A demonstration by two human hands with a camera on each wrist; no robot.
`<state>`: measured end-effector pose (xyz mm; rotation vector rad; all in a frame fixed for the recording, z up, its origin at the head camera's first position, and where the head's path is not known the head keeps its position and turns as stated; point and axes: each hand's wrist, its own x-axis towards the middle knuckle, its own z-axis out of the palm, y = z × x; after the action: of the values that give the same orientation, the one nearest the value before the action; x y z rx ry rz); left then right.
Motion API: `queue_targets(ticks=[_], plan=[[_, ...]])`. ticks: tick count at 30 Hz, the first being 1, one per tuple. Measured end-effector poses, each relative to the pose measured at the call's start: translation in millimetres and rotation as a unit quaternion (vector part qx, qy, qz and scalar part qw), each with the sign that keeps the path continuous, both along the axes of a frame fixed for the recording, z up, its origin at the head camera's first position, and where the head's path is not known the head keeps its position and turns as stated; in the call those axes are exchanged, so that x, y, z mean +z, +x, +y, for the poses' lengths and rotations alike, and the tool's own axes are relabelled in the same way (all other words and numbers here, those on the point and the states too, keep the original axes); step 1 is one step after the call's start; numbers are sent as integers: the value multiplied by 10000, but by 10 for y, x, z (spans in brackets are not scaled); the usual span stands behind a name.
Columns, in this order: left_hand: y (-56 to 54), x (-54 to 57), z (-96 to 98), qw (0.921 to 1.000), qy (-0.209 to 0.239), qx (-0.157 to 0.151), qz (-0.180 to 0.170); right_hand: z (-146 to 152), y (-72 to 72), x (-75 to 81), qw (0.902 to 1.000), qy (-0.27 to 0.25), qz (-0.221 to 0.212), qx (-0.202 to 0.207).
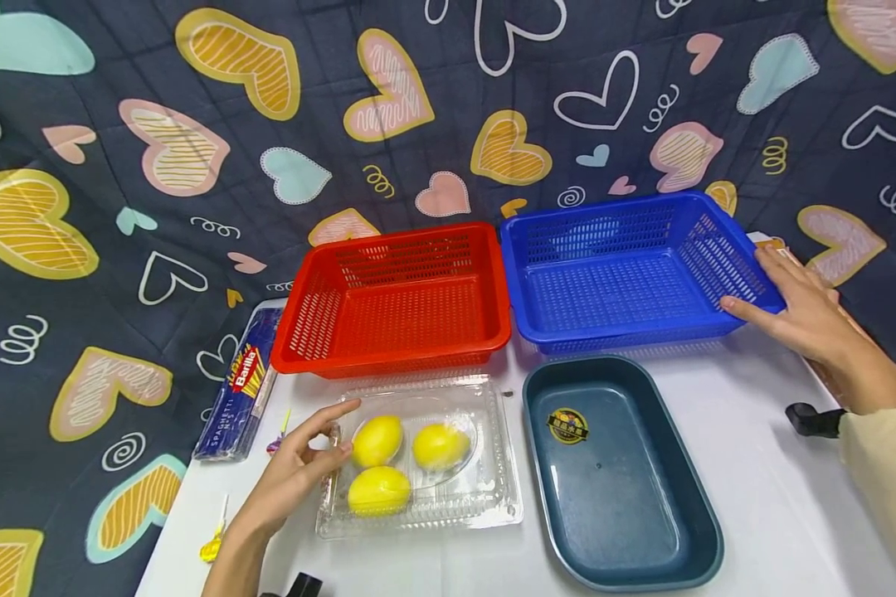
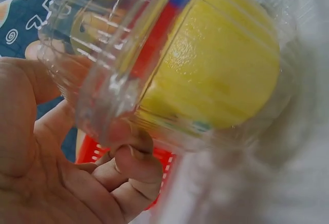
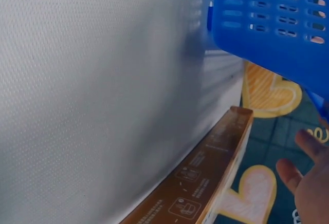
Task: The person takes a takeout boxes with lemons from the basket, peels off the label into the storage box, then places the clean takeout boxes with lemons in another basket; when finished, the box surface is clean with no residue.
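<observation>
A clear plastic clamshell container (image 1: 489, 489) lies on the white table with three lemons (image 1: 379, 491) inside. My left hand (image 1: 294, 468) holds its left side, thumb and forefinger near the upper-left lemon. In the left wrist view the curled fingers (image 2: 136, 170) are at the plastic edge, and one lemon (image 2: 221, 54) shows large through it. At the back right, my right hand (image 1: 814, 323) grips the right end of a blue perforated basket (image 1: 605, 332), thumb over the rim and the other fingers along the outside.
A red basket (image 1: 392, 361) stands left of the blue one. A dark teal tray (image 1: 620, 489) sits in front. Barilla spaghetti (image 1: 239, 390) and lollipops (image 1: 211, 549) lie at left. A brown box (image 3: 205, 162) lies along the right edge, by the heart-patterned cloth (image 1: 448, 108).
</observation>
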<state>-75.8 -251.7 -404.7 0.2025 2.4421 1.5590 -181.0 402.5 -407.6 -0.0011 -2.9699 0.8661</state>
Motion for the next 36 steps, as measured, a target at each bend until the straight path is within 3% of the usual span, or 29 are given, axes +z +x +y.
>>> queue_targets(ticks=[5,11,20,29,36], plan=[[13,104,-35,9998,-38,-132,111,0,3,-5,9999,-144,-7,15],[32,313,-19,9996,-113,-172,178,2,9,-4,9994,-346,-18,-16],[3,610,12,9972,-76,-277,691,-33,35,-29,9969,-771,102,-117],[-179,903,190,9949,-233,-315,924,-47,27,-30,9981,-584,71,-198],[-457,1060,444,9927,-227,-225,1165,-59,30,-28,9983,-537,125,-187]])
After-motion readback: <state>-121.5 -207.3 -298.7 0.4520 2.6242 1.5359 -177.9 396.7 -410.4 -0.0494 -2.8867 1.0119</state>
